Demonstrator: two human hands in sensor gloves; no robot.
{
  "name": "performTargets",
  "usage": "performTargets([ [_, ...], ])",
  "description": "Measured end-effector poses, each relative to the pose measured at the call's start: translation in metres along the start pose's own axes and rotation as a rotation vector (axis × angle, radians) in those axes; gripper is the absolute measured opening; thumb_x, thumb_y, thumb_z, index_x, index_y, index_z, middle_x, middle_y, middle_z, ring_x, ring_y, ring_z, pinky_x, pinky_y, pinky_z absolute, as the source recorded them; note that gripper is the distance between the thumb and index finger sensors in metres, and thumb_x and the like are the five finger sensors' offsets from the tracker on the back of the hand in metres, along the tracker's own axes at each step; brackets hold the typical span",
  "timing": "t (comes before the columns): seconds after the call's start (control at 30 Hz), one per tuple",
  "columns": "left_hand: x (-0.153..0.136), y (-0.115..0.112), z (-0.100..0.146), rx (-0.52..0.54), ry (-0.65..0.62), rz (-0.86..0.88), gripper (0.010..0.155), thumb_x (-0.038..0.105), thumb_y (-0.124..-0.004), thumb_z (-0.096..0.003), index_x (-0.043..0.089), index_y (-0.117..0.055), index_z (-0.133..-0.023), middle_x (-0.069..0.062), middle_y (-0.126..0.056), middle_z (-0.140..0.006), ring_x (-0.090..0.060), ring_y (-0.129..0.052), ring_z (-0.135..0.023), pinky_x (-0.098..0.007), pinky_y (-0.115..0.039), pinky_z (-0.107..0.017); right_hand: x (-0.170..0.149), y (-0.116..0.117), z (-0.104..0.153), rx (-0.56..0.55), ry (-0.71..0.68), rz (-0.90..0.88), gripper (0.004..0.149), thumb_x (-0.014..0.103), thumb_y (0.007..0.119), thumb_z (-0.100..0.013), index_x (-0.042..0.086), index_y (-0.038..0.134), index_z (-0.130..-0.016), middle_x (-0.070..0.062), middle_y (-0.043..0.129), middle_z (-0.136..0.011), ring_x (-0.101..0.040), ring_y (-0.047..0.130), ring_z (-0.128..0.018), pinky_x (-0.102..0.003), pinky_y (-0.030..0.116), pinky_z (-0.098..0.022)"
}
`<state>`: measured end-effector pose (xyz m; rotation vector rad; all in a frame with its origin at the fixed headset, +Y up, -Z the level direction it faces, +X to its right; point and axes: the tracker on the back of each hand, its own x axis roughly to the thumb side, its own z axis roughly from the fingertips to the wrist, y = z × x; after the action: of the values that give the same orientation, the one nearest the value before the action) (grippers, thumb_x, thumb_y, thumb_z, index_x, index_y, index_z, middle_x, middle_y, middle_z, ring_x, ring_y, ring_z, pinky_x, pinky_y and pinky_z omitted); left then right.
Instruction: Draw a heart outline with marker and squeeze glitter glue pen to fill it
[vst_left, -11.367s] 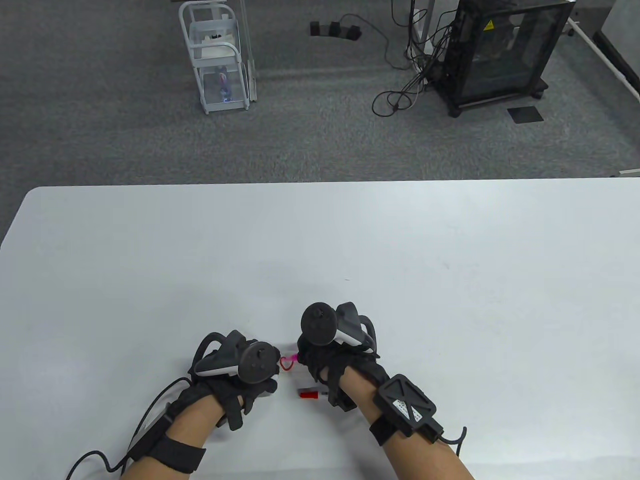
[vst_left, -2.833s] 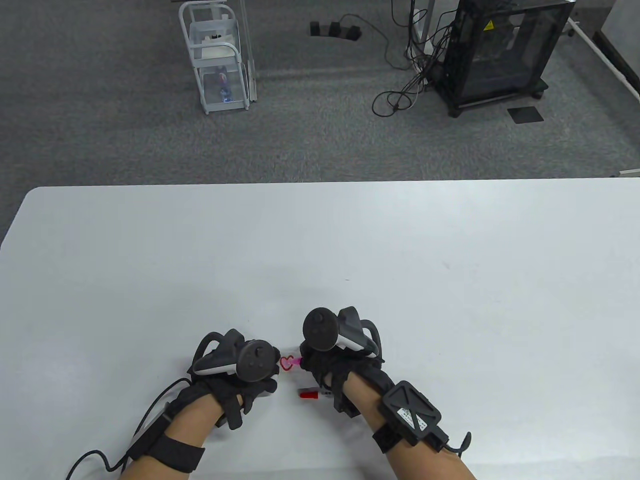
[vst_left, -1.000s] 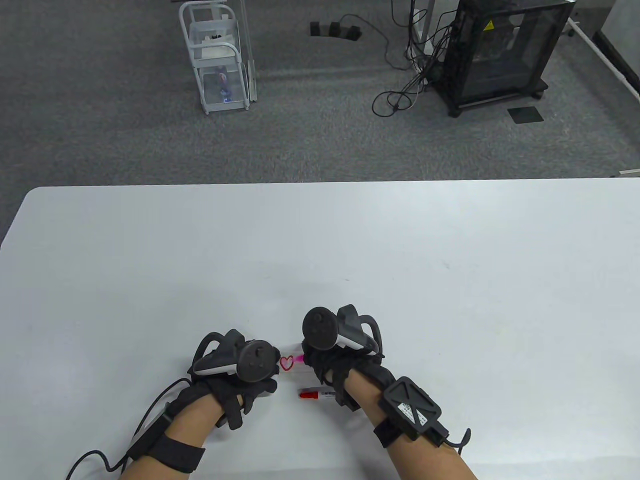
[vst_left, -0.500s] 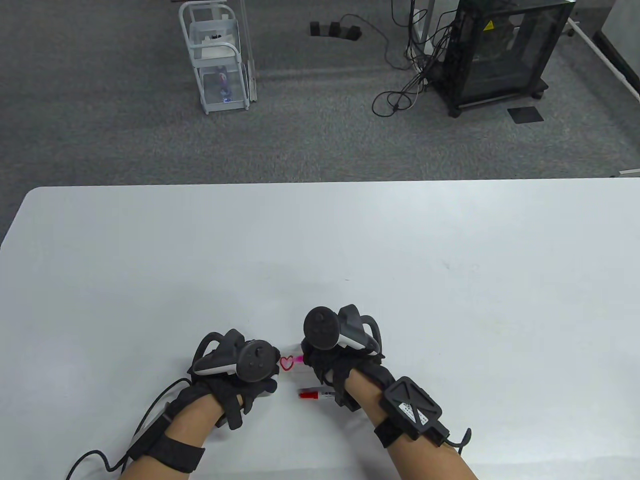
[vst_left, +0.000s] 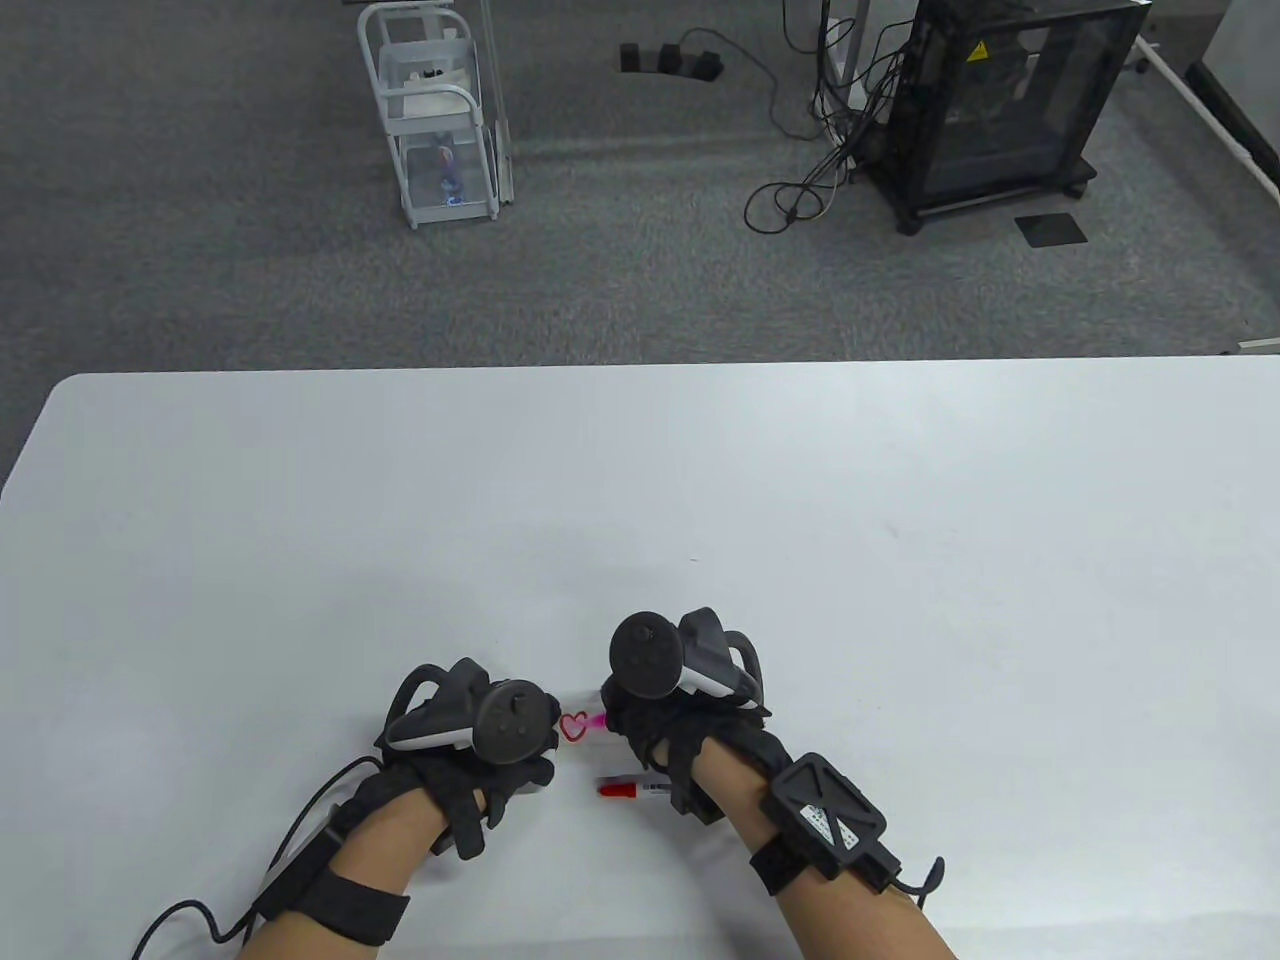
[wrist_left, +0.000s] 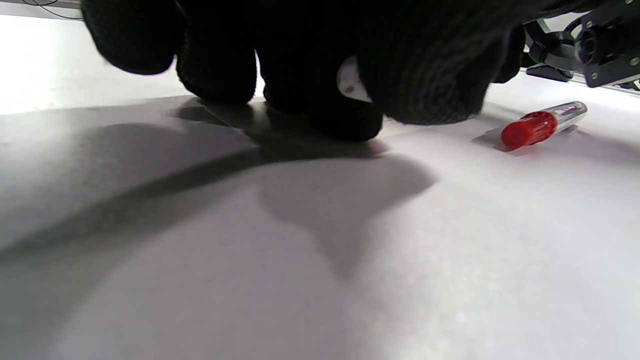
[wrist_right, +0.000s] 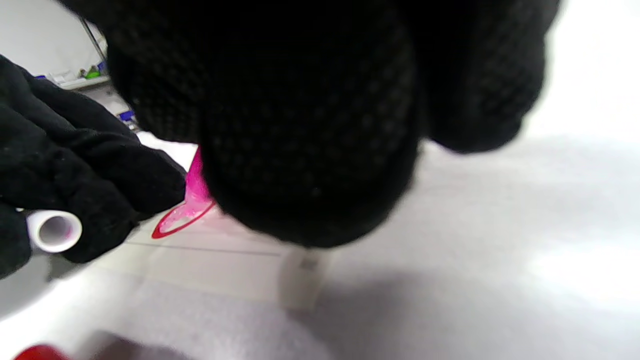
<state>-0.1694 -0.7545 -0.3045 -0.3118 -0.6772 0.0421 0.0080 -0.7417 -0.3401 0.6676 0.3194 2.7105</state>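
Observation:
A small red heart outline (vst_left: 573, 727) is drawn on a sheet of paper (wrist_right: 225, 265) near the table's front edge. My right hand (vst_left: 640, 730) grips a pink glitter glue pen (vst_left: 598, 720), whose tip (wrist_right: 196, 186) touches the heart's (wrist_right: 172, 225) right side; the pen's body is hidden under the glove. My left hand (vst_left: 505, 775) rests just left of the heart, its fingers (wrist_left: 345, 117) down on the paper and curled round a small white cap (wrist_right: 52, 231). The red-capped marker (vst_left: 625, 790) lies flat on the table under my right wrist, also seen as the marker (wrist_left: 542, 122) in the left wrist view.
The white table (vst_left: 900, 560) stretches far behind and to both sides of the hands. A cable (vst_left: 190, 915) trails from my left wrist over the front left. Beyond the table are grey carpet, a white cart (vst_left: 435, 110) and a black cabinet (vst_left: 1010, 100).
My right hand has drifted slightly to the right and the pen tip stays at the heart's right edge. The left hand and the marker have not moved.

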Motion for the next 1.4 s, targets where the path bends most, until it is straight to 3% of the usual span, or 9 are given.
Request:
performTargets([
  [0.57, 0.0003, 0.0, 0.0, -0.002, 0.0, -0.002, 0.045, 0.046, -0.085, -0.045, 0.018, -0.089, -0.081, -0.003, -0.079, -0.104, -0.036, -0.077, -0.095, -0.054, -0.069, -0.062, -0.0026, -0.0024, 0.0024, -0.005, 0.012, -0.04, 0.046, 0.032, 0.087, -0.04, 0.009, 0.09, -0.08, -0.011, 0.107, -0.055, -0.011, 0.109, -0.021, -0.033, 0.094, -0.024],
  [0.87, 0.0002, 0.0001, 0.0, -0.002, 0.0, -0.001, 0.045, 0.046, -0.085, -0.045, 0.018, -0.089, -0.081, -0.003, -0.079, -0.104, -0.036, -0.077, -0.095, -0.054, -0.069, -0.062, -0.0011, 0.0011, 0.0018, 0.069, 0.001, -0.039, 0.046, 0.033, 0.088, -0.04, 0.01, 0.091, -0.08, -0.01, 0.107, -0.057, -0.012, 0.11, -0.023, -0.033, 0.094, -0.025],
  [1.03, 0.0004, 0.0003, 0.0002, -0.002, 0.0, -0.001, 0.046, 0.046, -0.085, -0.045, 0.018, -0.089, -0.081, -0.003, -0.079, -0.104, -0.036, -0.077, -0.095, -0.054, -0.069, -0.062, -0.0033, 0.0022, 0.0026, 0.008, 0.018, -0.037, 0.047, 0.033, 0.087, -0.041, 0.009, 0.09, -0.081, -0.01, 0.106, -0.058, -0.012, 0.11, -0.024, -0.033, 0.094, -0.025],
  [1.27, 0.0003, 0.0003, 0.0001, -0.001, 0.0, 0.0, 0.045, 0.046, -0.085, -0.045, 0.018, -0.089, -0.081, -0.003, -0.079, -0.104, -0.036, -0.077, -0.095, -0.054, -0.069, -0.062, -0.0019, 0.0029, 0.0036, 0.064, -0.017, -0.055, 0.047, 0.034, 0.087, -0.041, 0.01, 0.09, -0.081, -0.01, 0.107, -0.058, -0.012, 0.11, -0.024, -0.033, 0.094, -0.025],
  [1.4, 0.0004, 0.0004, 0.0001, -0.001, -0.001, 0.001, 0.045, 0.046, -0.085, -0.0451, 0.018, -0.089, -0.081, -0.003, -0.079, -0.104, -0.036, -0.077, -0.095, -0.054, -0.069, -0.062, -0.0015, 0.0017, 0.0042, 0.027, 0.011, -0.036, 0.047, 0.033, 0.087, -0.041, 0.009, 0.09, -0.081, -0.011, 0.106, -0.059, -0.012, 0.111, -0.025, -0.034, 0.094, -0.025],
])
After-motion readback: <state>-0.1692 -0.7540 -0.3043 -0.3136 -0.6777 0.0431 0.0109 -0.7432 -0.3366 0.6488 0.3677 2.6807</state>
